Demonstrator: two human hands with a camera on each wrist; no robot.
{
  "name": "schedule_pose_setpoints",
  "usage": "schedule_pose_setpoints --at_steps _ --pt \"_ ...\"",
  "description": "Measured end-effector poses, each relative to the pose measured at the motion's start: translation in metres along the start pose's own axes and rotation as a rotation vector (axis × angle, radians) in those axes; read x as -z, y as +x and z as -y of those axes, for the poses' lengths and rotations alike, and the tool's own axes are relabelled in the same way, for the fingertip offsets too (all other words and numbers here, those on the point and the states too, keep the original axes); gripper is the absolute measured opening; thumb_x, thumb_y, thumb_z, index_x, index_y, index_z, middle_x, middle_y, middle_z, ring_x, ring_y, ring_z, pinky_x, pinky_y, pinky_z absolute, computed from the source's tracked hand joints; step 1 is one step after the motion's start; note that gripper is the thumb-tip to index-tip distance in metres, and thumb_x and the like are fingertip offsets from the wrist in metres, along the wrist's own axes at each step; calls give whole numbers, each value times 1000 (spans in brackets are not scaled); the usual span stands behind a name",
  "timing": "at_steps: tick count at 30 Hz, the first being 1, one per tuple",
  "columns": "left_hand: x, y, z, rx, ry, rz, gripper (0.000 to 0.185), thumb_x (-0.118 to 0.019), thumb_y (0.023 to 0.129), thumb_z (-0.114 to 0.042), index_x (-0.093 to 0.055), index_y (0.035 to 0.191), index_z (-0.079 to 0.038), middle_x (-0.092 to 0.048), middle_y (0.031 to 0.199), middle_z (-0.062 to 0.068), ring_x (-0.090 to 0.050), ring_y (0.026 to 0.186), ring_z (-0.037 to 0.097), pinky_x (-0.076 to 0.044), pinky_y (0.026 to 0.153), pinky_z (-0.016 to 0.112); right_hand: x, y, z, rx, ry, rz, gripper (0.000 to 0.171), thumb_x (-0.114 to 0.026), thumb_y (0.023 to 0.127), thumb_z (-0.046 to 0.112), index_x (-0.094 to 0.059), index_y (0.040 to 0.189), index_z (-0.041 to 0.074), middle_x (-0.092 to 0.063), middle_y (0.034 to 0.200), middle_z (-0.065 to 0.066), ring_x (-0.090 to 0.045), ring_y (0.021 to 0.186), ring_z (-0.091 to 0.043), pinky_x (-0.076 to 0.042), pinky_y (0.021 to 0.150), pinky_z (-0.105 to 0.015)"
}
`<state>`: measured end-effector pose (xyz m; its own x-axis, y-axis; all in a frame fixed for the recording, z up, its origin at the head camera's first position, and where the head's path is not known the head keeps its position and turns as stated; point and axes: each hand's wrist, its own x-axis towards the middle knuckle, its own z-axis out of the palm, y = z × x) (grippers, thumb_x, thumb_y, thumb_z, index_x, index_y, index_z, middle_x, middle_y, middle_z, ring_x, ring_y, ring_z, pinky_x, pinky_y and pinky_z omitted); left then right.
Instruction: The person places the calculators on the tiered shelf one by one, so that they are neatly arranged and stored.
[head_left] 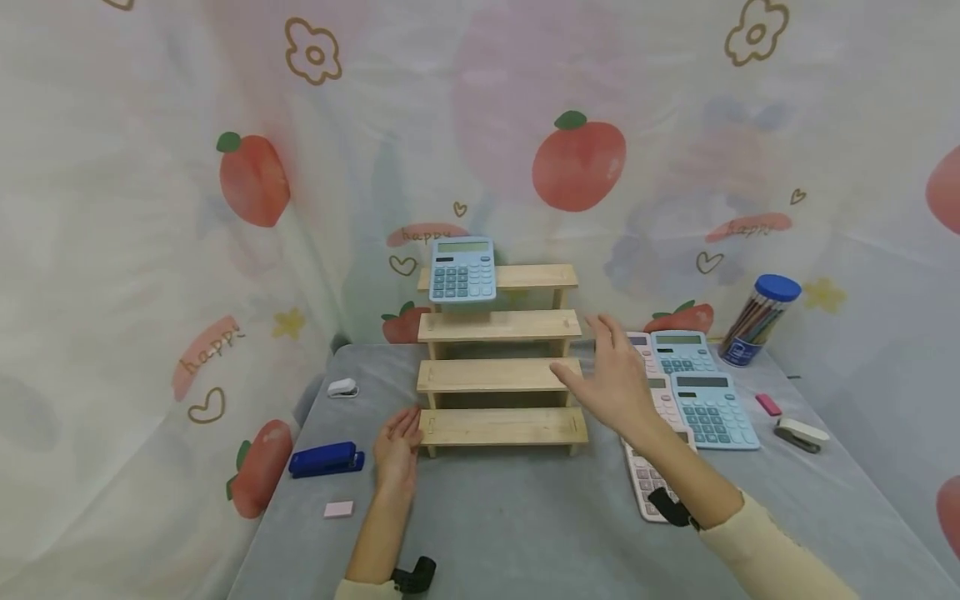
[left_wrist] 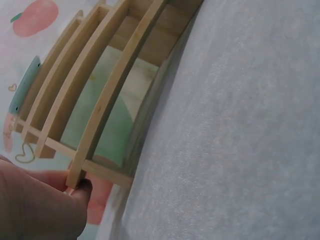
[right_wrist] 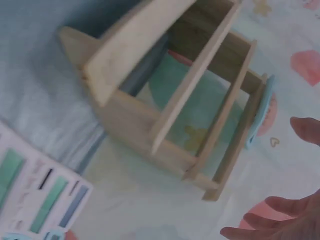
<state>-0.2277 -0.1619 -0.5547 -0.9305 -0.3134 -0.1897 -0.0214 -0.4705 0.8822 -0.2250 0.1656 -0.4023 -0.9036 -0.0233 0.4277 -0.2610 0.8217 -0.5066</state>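
With left hand (head_left: pixel 397 452) fingers, seemingly pinching pale four-step wooden rack (head_left: pixel 495 376) at two o'clock, lengthwise nine-to-three; with right hand (head_left: pixel 618 383) spread.

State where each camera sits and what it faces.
Head: on the head, facing forward and down at the wooden rack and table; left hand, right hand and forearms show.
Left wrist: worn there, facing the rack from its left; shows the left hand pinching the lowest shelf.
Right wrist: worn there, facing the rack from its right; thumb and fingers show at right.
Shared: both wrist views show the rack and the blue calculator atop it.
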Motion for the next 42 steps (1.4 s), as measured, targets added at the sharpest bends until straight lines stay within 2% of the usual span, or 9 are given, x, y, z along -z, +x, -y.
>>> schedule_pose_setpoints --at_steps 5,12,20,23,28,34,42 --pt "1 0 0 -26 -27 -1 59 -44 92 26 -33 149 13 -45 154 33 -44 146 38 -54 92 22 4 -31 -31 -38 -29 27 95 -82 88 47 -36 158 2 -34 160 -26 -45 136 -54 -41 98 -76" --pt "1 -2 1 -23 -16 26 60 -44 94 24 -30 152 13 -43 156 31 -43 147 35 -52 91 21 7 -69 -77 -103 -62 156 104 -85 84 48 -32 157 -3 -30 158 -33 -42 135 -57 -42 98 -75" --pt "-1 -1 1 -22 -11 26 60 -44 94 24 -31 152 13 -43 156 32 -43 147 35 -53 89 20 1 -107 -129 -189 -151 336 134 -93 65 63 -26 155 -9 -24 151 -45 -39 128 -69 -41 94 -78" --pt "0 -1 2 -22 0 27 60 -44 95 24 -30 152 13 -42 157 32 -43 147 36 -52 90 20 -4 -119 -141 -198 -160 363 141 -98 55 60 -26 154 -10 -25 151 -46 -38 129 -70 -40 97 -78" --pt "2 -1 1 -20 -6 20 61 -45 94 25 -32 152 12 -44 156 31 -44 146 35 -53 89 20 -7 -130 -145 -193 -126 361 149 -103 47 52 -22 158 -7 -22 156 -43 -35 132 -70 -36 102 -78" --pt "3 -2 0 -25 -19 28 61 -45 93 25 -32 151 13 -43 156 32 -43 146 37 -54 87 21 -9 -136 -146 -173 -137 338 153 -105 41 52 -23 159 -3 -24 156 -41 -47 115 -73 -42 91 -78" --pt "2 -2 2 -30 3 23 59 -44 93 25 -33 150 13 -44 155 32 -44 146 37 -54 87 21 -13 -139 -150 -168 -129 314 149 -104 42 44 -24 160 0 -27 155 -39 -50 112 -67 -45 88 -76"
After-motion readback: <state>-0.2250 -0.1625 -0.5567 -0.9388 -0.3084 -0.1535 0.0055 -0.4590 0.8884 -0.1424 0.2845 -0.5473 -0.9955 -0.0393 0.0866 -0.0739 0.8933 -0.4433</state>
